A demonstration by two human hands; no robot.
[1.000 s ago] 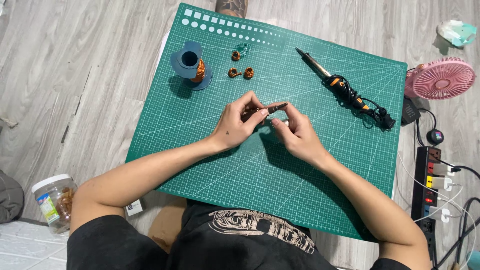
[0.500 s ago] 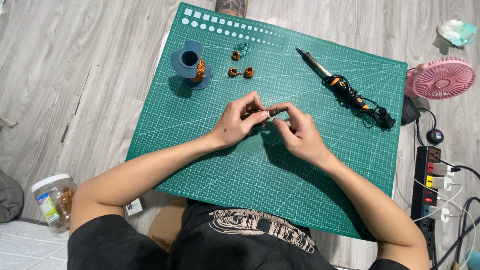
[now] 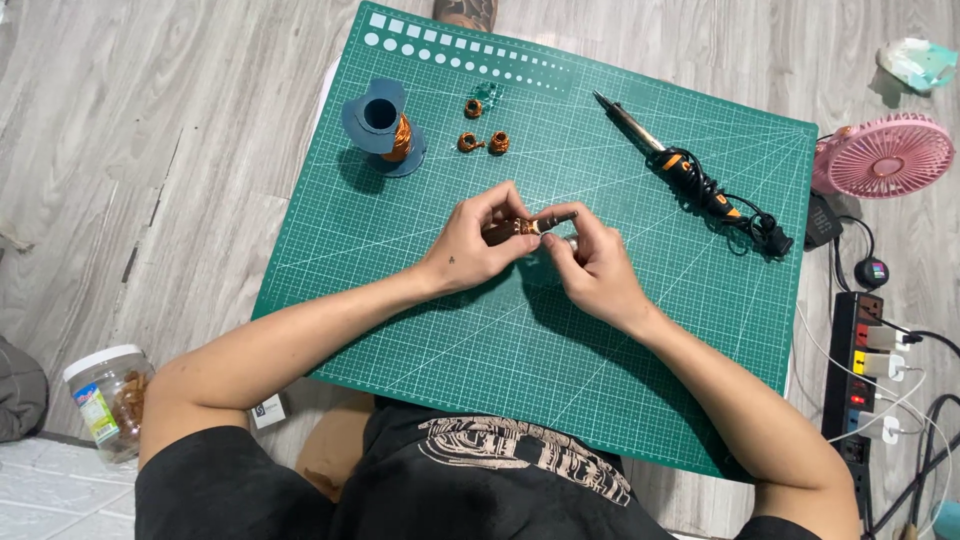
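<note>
Over the middle of a green cutting mat [image 3: 420,300], my left hand [image 3: 475,245] and my right hand [image 3: 595,265] meet around a small dark rod wound with copper wire [image 3: 530,226]. The left fingers pinch its left end. The right fingertips grip its right end near a small shiny part. Both hands hover just above the mat.
A blue spool of copper wire [image 3: 385,125] and three small copper coils [image 3: 482,135] lie at the mat's far left. A soldering iron [image 3: 680,170] with coiled cord rests at the far right. Off the mat: pink fan [image 3: 880,155], power strip [image 3: 865,365], plastic jar [image 3: 105,400].
Both hands have stayed in place over the mat's middle; the fingers have shifted slightly along the small wound rod.
</note>
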